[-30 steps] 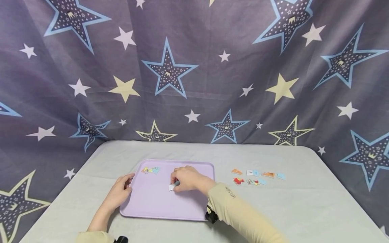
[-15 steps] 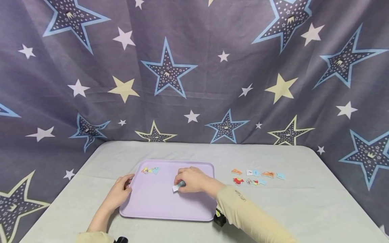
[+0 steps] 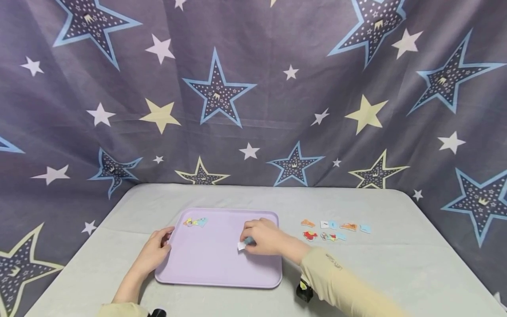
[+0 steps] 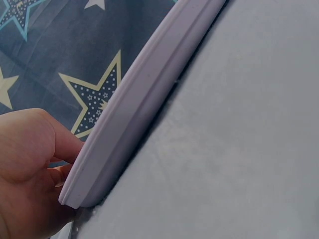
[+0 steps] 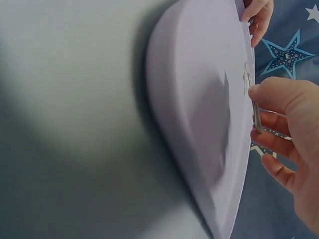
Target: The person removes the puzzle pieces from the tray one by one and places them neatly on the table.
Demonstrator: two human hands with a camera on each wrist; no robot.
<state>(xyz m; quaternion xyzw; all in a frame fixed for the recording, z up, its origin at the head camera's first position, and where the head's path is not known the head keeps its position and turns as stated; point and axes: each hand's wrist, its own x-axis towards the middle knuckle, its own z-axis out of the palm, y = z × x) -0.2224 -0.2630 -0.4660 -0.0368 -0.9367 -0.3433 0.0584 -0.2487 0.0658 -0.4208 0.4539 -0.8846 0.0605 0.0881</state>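
Note:
My right hand point(image 3: 263, 237) pinches a small white and grey-blue puzzle piece point(image 3: 241, 246) above the right half of a lilac tray point(image 3: 210, 259). In the right wrist view the piece point(image 5: 257, 117) shows edge-on between thumb and fingers, its face hidden. My left hand point(image 3: 152, 251) holds the tray's left rim; in the left wrist view the thumb side of the hand point(image 4: 30, 164) lies against that rim point(image 4: 114, 124). Near the tray's upper left corner lie colourful puzzle pieces point(image 3: 196, 222), yellow and light blue, side by side.
Right of the tray, several puzzle pieces lie on the grey tablecloth point(image 3: 376, 273) in two rows, among them an orange one point(image 3: 307, 223), a red one point(image 3: 310, 236) and a light blue one point(image 3: 365, 228). A star-patterned curtain point(image 3: 253, 110) hangs behind the table.
My right hand has moved to the right over the tray, carrying the pinched puzzle piece. The left hand has stayed on the tray's rim, and the other pieces lie as before.

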